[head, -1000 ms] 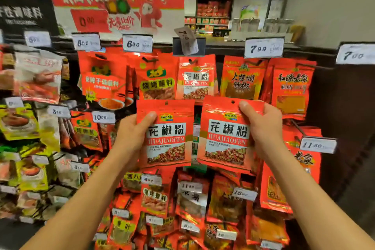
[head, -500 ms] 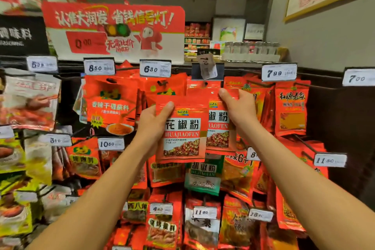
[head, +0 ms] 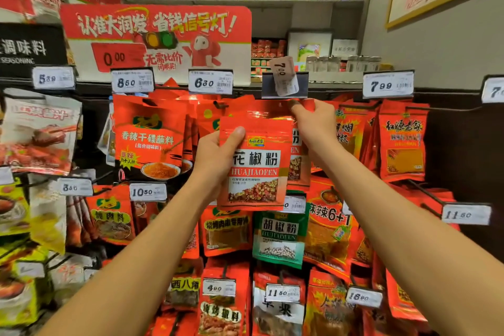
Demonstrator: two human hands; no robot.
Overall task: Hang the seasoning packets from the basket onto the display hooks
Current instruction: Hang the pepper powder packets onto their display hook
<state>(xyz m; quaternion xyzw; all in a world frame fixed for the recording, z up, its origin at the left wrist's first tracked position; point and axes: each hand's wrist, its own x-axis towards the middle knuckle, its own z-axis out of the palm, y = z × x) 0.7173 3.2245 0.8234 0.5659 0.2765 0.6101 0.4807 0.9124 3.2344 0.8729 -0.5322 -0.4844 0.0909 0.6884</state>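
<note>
Left hand (head: 215, 155) gripping a red pepper-powder packet (head: 255, 166) by its left edge, thumb across the front; right hand (head: 313, 124) pinching a second packet (head: 298, 163) at its top, under the crooked price tag (head: 283, 76)

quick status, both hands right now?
Left hand: grips the front huajiaofen packet by its left edge.
Right hand: pinches the top of the second huajiaofen packet, up by the tilted 7.00 price tag.

Seasoning packet (head: 255, 163): glossy red plastic film, creased. Price tag (head: 283, 76): matt paper. Hooks (head: 425, 192): dark metal wire.
</note>
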